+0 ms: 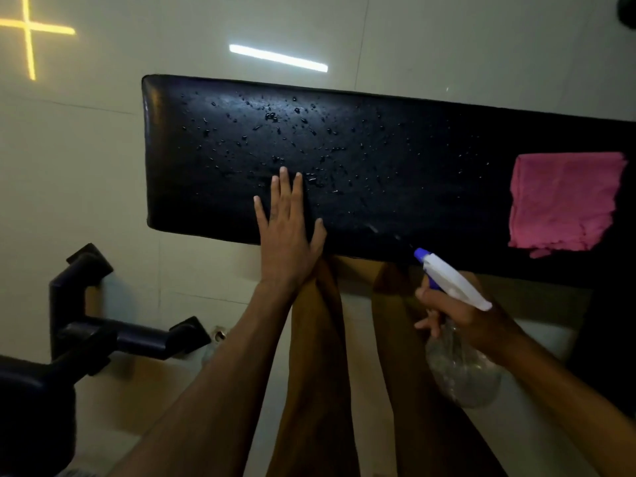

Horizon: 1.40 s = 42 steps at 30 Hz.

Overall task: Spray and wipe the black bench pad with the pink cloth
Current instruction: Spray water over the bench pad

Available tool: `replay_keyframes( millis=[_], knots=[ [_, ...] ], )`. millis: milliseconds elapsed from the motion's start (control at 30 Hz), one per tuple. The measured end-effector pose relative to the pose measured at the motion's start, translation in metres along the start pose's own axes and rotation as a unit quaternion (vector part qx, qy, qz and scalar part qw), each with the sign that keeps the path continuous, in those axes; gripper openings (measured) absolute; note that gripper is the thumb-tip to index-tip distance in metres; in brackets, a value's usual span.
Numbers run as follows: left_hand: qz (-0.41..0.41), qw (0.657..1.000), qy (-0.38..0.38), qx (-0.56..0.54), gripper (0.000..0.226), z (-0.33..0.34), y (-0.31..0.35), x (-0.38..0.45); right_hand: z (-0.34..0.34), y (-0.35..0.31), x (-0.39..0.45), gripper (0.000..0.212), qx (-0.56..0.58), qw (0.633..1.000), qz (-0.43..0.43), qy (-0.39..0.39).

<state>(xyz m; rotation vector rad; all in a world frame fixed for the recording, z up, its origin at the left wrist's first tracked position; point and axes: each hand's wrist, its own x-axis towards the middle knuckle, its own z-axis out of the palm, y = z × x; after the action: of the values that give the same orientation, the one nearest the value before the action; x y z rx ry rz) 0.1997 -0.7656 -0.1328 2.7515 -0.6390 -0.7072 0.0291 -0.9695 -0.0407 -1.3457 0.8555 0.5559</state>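
Under the left palm, bench pad: black bench pad (395,173) lying flat and long, stretching away to both sides of the left hand, beaded with droplets (275,132) just beyond the fingertips.

Left hand: left hand (287,232) resting open and flat on the near edge of the pad, fingers spread and pointing away, gripping nothing.

Right hand: right hand (457,311) curling closed around the neck of the spray bottle (454,339), one finger lying at the blue trigger, hovering just off the near edge of the pad.

Spray bottle: sitting in the right fist, white head with its blue nozzle tip angling up and left toward the pad, clear body hanging below the hand.

Pink cloth: pink cloth (564,204) lying folded on the pad, beyond and to the right of the right hand, well apart from the left hand, touching neither.

Left of the left arm: black frame tubing (103,325) standing on the pale tiled floor (86,166).

Between the arms: bare legs (320,356) showing below the pad's near edge.

Beyond the pad: light reflections glowing on the floor, a white bar (278,58) and a yellow cross (29,32).
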Motion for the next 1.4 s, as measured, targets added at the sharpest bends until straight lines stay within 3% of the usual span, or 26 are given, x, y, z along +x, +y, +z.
replay_keyframes(
  millis=[333,667,767,933,1000,1067,1233,1400],
  knots=[
    [0.033,0.999,-0.016,-0.005,0.073,0.011,0.046,0.001,-0.029,-0.016,-0.004,0.015,0.109,0.991,-0.049,0.066],
    [0.061,0.998,-0.026,0.012,0.078,0.017,0.072,0.002,-0.040,0.033,-0.030,0.013,0.087,0.995,0.047,0.014],
    [0.086,0.995,-0.041,0.018,0.077,0.019,0.078,-0.001,-0.044,0.038,-0.035,0.016,0.053,0.997,0.033,0.046],
    [0.081,0.995,-0.049,0.030,0.079,0.022,0.088,-0.001,-0.057,0.023,-0.027,0.022,0.116,0.992,-0.006,0.051],
    [0.086,0.995,-0.048,0.034,0.078,0.023,0.093,-0.002,-0.062,0.014,-0.024,0.016,0.149,0.985,-0.028,0.087],
    [0.100,0.993,-0.047,0.037,0.078,0.025,0.098,-0.001,-0.066,0.007,-0.020,0.024,0.160,0.981,-0.033,0.106],
    [0.132,0.990,-0.039,0.037,0.078,0.028,0.108,0.001,-0.070,-0.002,-0.017,0.017,0.164,0.985,-0.047,0.028],
    [0.144,0.987,-0.037,0.063,0.074,0.039,0.116,0.005,-0.068,0.009,-0.018,0.028,0.178,0.976,-0.047,0.120]
  ],
)
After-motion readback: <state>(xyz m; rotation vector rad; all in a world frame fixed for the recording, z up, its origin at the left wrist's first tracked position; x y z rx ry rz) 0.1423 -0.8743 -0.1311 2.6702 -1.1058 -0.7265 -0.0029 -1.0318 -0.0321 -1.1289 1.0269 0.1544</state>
